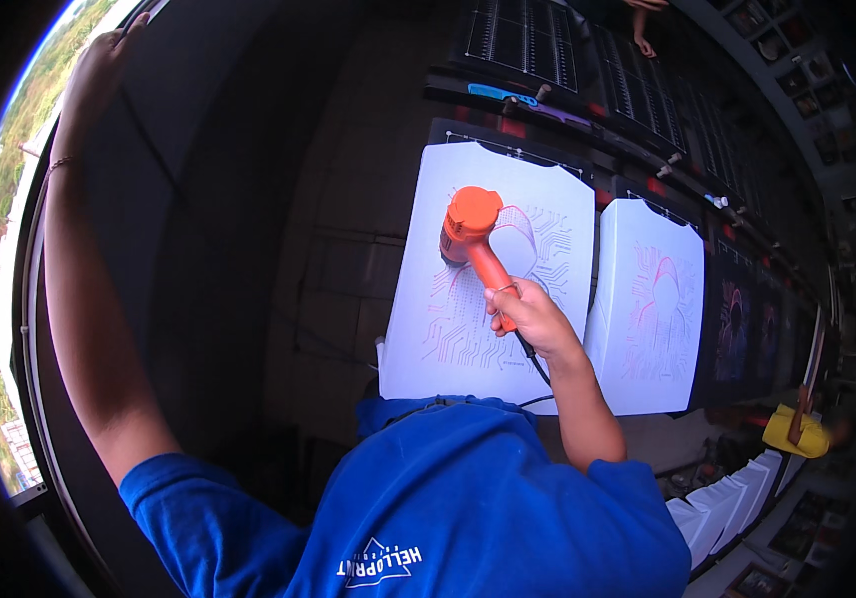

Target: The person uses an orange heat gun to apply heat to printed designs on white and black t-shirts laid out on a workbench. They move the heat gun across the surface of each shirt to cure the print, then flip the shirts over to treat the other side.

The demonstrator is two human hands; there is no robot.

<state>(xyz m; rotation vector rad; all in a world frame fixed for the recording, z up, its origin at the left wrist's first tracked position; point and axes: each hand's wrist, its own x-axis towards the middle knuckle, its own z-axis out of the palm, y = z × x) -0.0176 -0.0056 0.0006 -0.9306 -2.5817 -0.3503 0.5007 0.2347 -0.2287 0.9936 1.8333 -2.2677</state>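
Note:
My right hand (535, 317) is closed around the handle of an orange heat gun (476, 227). Its dark nozzle points down over a white T-shirt panel (418, 344) with a printed circuit-like pattern in dark lines and some red and blue. A black cord (529, 351) runs from the handle toward my body. Far off to the left, my left arm is stretched up, and my left hand (99, 65) has its fingers bent around the edge of a window frame (37, 189). The fingertips there are small and partly hidden.
Right of the first panel lies a second white printed shirt (692, 289) on its board. Dark printing boards (522, 45) line the far side, with a blue comb-shaped tool (498, 95) beside them. Another person's hand (644, 45) shows at the top; someone in yellow (795, 431) stands at right.

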